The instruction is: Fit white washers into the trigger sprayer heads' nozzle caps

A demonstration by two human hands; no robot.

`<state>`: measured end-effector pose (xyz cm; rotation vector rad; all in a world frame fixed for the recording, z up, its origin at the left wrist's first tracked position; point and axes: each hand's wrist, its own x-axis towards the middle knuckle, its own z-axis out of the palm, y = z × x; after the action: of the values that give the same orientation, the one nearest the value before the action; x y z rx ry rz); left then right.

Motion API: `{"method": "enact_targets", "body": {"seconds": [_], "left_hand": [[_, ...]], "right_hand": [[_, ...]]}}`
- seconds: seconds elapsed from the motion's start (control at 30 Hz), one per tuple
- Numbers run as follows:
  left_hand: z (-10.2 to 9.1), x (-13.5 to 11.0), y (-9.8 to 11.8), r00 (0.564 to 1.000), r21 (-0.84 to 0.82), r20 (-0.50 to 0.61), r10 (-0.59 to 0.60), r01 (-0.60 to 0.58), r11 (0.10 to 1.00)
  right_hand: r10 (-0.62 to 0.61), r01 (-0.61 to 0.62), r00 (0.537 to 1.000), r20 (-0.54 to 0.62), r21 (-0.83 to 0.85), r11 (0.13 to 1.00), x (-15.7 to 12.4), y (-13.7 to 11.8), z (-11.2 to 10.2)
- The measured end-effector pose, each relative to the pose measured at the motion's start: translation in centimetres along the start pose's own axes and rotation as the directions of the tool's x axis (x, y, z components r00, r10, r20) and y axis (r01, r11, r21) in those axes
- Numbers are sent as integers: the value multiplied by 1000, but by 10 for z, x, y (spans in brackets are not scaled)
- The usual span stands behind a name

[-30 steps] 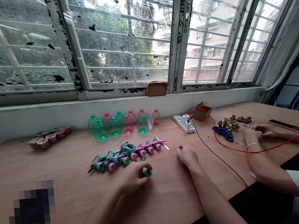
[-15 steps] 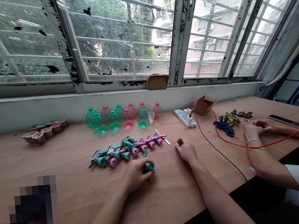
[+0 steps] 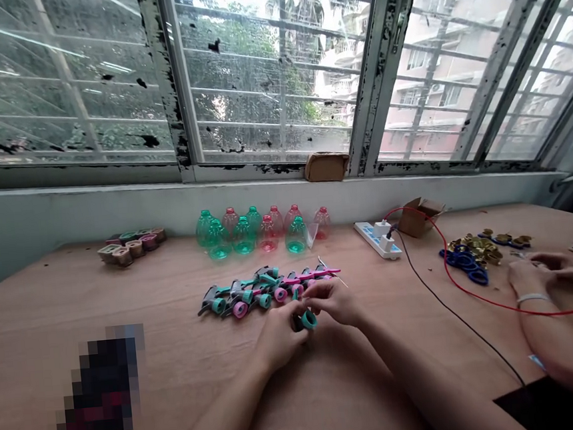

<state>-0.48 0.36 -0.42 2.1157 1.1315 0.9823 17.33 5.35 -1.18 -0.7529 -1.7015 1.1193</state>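
My left hand point(image 3: 278, 335) is closed around a small grey spray head with a teal cap point(image 3: 308, 319), held just above the wooden table point(image 3: 179, 365). My right hand point(image 3: 333, 300) has come against it, fingers pinched at the teal cap; whether they hold a small part I cannot tell. Just beyond my hands lies a row of several grey, teal and pink spray heads point(image 3: 258, 291). Behind that stand several small green and pink plastic bottles point(image 3: 253, 234).
Small pink and teal cups point(image 3: 131, 246) sit at the far left. A white power strip point(image 3: 379, 239) with red and black cables lies right of the bottles, beside a cardboard box point(image 3: 417, 215). Another person's hands point(image 3: 537, 272) work near blue and gold parts point(image 3: 471, 256).
My right hand moved left from the bare table and joined my left hand at the teal-capped spray head. The camera view shifted, so everything sits further right.
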Motion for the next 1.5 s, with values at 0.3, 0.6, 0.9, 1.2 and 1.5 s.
{"method": "enact_targets", "body": {"seconds": [0.3, 0.6, 0.9, 1.2, 1.5], "left_hand": [[4, 2, -8, 1000, -100, -20, -15, 13, 995], [4, 0, -10, 1000, -97, -14, -18, 17, 995], [4, 2, -11, 1000, -86, -13, -8, 7, 996], [3, 3, -10, 1000, -81, -16, -16, 15, 997], [4, 3, -10, 1000, -84, -12, -2, 1, 996]], "right_hand": [[107, -109, 994, 19, 203, 973, -5, 16, -2], [-114, 109, 992, -50, -102, 989, -16, 15, 8], [-252, 218, 965, -66, -324, 921, -19, 9, 15], [-283, 239, 958, -55, -398, 886, -21, 4, 10], [-291, 258, 957, 9, -489, 833, -24, 2, 12]]}}
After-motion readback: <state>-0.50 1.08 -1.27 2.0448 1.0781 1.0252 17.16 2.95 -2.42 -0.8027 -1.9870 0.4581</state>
